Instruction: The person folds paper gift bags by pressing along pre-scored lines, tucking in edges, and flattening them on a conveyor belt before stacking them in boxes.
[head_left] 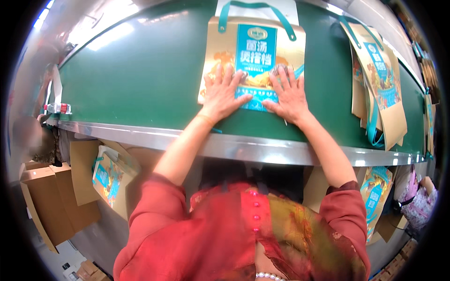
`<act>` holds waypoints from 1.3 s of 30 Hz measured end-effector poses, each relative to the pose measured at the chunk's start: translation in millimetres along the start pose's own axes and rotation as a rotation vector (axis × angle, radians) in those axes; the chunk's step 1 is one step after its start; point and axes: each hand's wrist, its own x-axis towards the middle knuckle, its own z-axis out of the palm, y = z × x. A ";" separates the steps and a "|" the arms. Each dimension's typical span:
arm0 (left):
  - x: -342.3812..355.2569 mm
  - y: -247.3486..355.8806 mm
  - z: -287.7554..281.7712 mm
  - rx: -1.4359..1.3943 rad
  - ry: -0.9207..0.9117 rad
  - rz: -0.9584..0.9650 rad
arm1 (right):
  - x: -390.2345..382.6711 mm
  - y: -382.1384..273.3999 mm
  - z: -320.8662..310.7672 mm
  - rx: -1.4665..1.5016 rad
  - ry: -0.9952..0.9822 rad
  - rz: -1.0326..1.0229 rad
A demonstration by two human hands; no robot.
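A gold gift bag with a teal printed panel and a teal strap handle lies flat on the green work surface. Both of my palms press on its lower half. My left hand rests on the bag's left side, fingers spread and pointing away from me. On the right side my right hand lies the same way, its thumb turned inward toward the other thumb. Neither hand grips anything. The bag's handle loops up beyond its far edge, over a white sheet.
More gold bags lie stacked at the right, handles hanging out. A metal rail edges the surface near me. Below it stand open cartons and a carton holding printed bags. A bottle lies far left; people sit at both sides.
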 end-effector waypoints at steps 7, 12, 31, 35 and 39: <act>2.7 1.8 -3.7 0.015 0.013 -0.006 | 20.7 25.0 -18.3 0.591 0.317 0.296; 3.8 1.1 -0.8 0.004 0.044 0.025 | 89.3 96.5 -14.1 0.885 0.437 0.754; -18.9 7.8 -36.4 -0.431 0.720 -0.031 | 85.4 99.5 -61.5 1.815 0.876 0.525; -63.3 45.1 -64.9 -1.417 0.767 -0.487 | 54.9 22.3 -99.2 1.935 1.037 0.712; -86.0 56.1 -45.4 -2.159 0.191 -0.546 | 27.4 -69.6 -76.7 2.247 0.798 0.771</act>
